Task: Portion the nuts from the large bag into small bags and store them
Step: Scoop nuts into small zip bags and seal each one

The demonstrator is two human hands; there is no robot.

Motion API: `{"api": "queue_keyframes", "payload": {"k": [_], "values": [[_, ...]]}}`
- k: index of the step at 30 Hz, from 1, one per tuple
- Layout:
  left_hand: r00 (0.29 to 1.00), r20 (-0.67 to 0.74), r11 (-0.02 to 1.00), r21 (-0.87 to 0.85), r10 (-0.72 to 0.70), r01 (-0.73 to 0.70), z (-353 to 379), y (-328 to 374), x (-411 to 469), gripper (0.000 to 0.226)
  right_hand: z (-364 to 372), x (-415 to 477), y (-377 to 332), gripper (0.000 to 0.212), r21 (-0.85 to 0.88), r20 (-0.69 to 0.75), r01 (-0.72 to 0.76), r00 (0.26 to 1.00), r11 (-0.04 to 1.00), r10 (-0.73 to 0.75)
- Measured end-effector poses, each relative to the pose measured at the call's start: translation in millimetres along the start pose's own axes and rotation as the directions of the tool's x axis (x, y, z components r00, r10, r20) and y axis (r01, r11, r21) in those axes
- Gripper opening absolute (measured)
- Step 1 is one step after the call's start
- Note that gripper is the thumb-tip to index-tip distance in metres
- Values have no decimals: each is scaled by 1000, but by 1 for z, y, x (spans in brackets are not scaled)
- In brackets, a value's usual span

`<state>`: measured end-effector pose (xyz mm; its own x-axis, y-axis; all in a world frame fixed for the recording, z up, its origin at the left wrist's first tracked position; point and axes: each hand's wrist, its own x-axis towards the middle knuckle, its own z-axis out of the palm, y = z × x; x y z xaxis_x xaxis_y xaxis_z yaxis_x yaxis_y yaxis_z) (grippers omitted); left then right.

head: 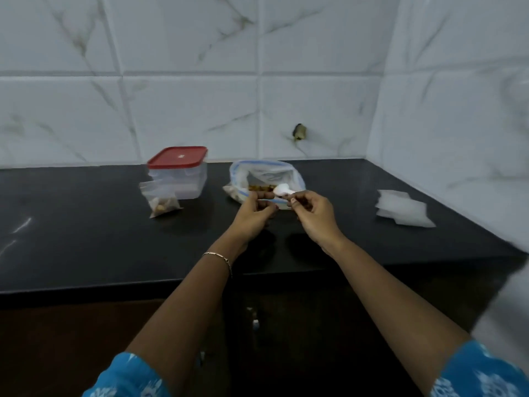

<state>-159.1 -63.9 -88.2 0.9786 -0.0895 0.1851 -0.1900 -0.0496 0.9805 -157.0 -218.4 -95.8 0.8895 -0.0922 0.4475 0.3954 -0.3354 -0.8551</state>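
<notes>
Scooping step, likely: scoop (pixel 282 190) pinched in right hand (pixel 313 212) at mouth of big bag (pixel 266 171), on counter (pixel 86 230). Left hand (pixel 256 212) curled beside it, hold unclear. Next needs small bag (pixel 403 209) held open.

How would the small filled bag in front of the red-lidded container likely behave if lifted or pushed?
The small bag would probably be floppy: its clear film looks crumpled. It likely feels light but bottom-heavy, since the nuts fill only its lower part. Pushed, it may topple rather than slide, standing on a narrow base.
</notes>
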Motion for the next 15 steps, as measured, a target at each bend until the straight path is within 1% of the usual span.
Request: {"api": "queue_keyframes", "payload": {"k": [3, 5, 6, 8, 9, 11, 13, 15], "values": [[995, 99, 999, -44, -3, 8, 50, 1, 2, 16, -64, -5, 15, 13, -185, -108, 22, 993, 982, -42], [991, 131, 1000, 1, 2, -3, 73, -1, 4, 14, -102, -9, 24, 14, -279, -159, -20, 987, 960, -26], [991, 137, 999, 35, 3, -8, 83, -1, 5, 13, -121, -10, 30, 16, -368, -200, -55, 980, 928, -22], [991, 137, 996, 83, -3, -8, 95, -2, 6, 12, -155, -14, 42, 28, -601, -287, -161, 958, 783, -23], [991, 130, 995, 99, -8, -5, 96, -3, 7, 12, -168, -15, 45, 34, -678, -308, -204, 951, 706, -21], [993, 111, 995, 104, -27, 15, 99, -3, 9, 12, -190, -18, 52, 43, -736, -325, -257, 946, 627, 6], [995, 85, 997, 67, -48, 42, 101, -3, 12, 11, -204, -17, 58, 45, -761, -325, -278, 945, 586, 25], [996, 64, 996, 71, -60, 55, 102, -3, 13, 11, -210, -14, 61, 44, -770, -315, -282, 948, 572, 42]]}}
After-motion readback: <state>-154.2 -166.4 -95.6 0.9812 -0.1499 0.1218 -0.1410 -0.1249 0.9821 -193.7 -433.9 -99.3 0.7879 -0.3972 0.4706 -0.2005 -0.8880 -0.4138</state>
